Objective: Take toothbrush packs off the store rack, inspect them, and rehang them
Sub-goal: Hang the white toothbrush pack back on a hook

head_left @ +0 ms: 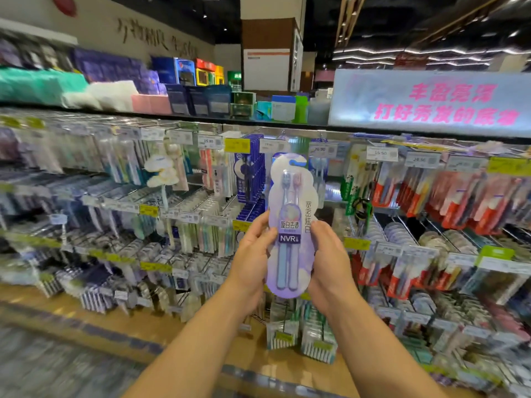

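1. Head view looks down my two forearms to a purple toothbrush pack [290, 225] that I hold upright in front of the store rack [201, 196], clear of the pegs and not hanging on anything.
2. My left hand [253, 259] grips the pack's left edge, thumb lying across the printed front near the dark label; the other fingers are behind the card and I cannot see them.
3. My right hand [330, 259] grips the right edge at about the same height, thumb tip on the front and fingers curled round behind.
4. The pack holds two brushes side by side under a clear blister, heads up, handles down, with a hang slot [297, 163] cut near the top.
5. I judge it light and fairly stiff along the blister, but the thin card border would bend or crease if squeezed hard, and the glossy plastic could slip under my thumbs.
6. Best hold, I think, is where I have it: on the card edges at mid-height, beside the blister and not on it, leaving the top free.
7. For rehanging, the slot must meet a peg, so I would keep my fingers well below it.
8. Behind the pack hang rows of other packs with price tags [381, 153] above them.
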